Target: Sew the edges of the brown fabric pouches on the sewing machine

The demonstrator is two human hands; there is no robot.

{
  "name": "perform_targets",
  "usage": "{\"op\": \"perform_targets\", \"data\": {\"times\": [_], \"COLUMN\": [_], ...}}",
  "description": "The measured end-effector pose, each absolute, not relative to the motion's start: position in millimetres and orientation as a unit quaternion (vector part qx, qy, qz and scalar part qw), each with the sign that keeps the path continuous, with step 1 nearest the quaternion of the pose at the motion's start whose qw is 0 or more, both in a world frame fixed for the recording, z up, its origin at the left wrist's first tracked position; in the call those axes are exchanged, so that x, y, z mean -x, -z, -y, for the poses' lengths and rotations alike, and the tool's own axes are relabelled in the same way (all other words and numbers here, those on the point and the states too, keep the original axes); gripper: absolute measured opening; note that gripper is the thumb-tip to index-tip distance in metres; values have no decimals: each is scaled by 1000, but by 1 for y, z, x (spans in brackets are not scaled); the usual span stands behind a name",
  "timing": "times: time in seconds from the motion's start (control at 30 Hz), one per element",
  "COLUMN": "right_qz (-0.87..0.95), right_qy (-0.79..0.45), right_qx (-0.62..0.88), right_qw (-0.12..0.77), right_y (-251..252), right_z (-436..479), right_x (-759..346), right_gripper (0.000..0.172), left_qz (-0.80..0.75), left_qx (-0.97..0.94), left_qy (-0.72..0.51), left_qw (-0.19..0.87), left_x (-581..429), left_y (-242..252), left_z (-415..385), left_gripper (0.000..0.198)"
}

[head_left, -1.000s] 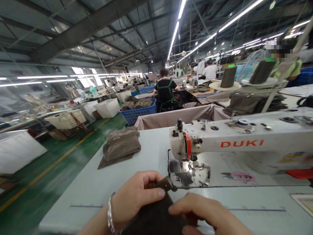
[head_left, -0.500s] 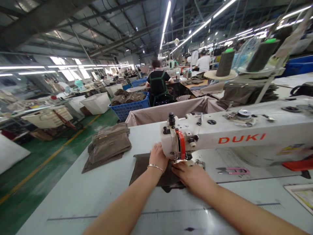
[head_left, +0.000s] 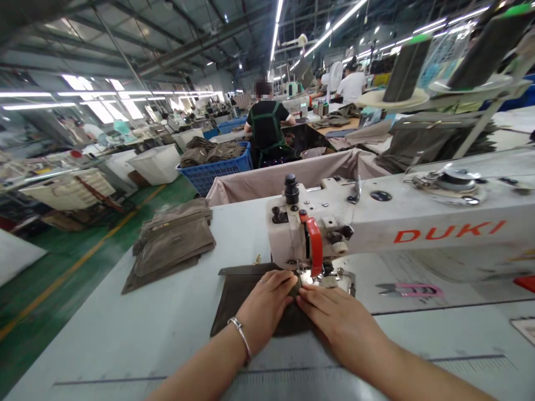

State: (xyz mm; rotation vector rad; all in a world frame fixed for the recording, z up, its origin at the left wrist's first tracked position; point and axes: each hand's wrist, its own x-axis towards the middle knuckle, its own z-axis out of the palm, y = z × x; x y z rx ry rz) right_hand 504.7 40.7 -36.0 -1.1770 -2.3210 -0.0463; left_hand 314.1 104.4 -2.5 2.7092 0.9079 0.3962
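A dark brown fabric piece (head_left: 236,292) lies flat on the grey table (head_left: 125,345), its right part under the head of the white DUKI sewing machine (head_left: 376,223). My left hand (head_left: 267,309) presses down on the fabric, fingers spread, fingertips close to the presser foot. My right hand (head_left: 338,317) also rests flat on the fabric, its fingertips beside the left ones just in front of the needle. A silver bracelet sits on my left wrist.
A stack of olive-brown sewn pieces (head_left: 171,239) lies at the table's left. Pink thread snips (head_left: 412,289) lie under the machine arm. Thread cones (head_left: 407,67) stand behind. A blue crate of fabric (head_left: 215,161), white bins and seated people are across the aisle.
The fabric went from held in both hands near me to flat under the machine head. Since half a second ago my left hand has slid back from beside the head onto the fabric.
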Motion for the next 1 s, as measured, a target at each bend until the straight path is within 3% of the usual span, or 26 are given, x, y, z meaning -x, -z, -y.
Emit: {"op": "perform_targets", "data": {"times": [0.27,0.83,0.93,1.0], "right_qz": [871,873,874,873], "right_qy": [13,5,-20,-61], "right_qx": [392,415,419,429], "right_qw": [296,256,244,225], "right_y": [34,31,22,8], "right_z": [-42,-43,-38,-34], "right_x": [-512,-508,-513,-527], "right_gripper": [30,32,35,43], "left_qz": [-300,-301,-310,-311], "left_qx": [-932,-933,-928,-926], "left_qy": [-169,-159,-150,-145], "left_qw": [109,117,142,157], "left_x": [-319,-319,-314,-309], "left_y": [7,10,9,8], "left_z": [-98,-102,-100,-97], "left_gripper": [35,31,36,58]}}
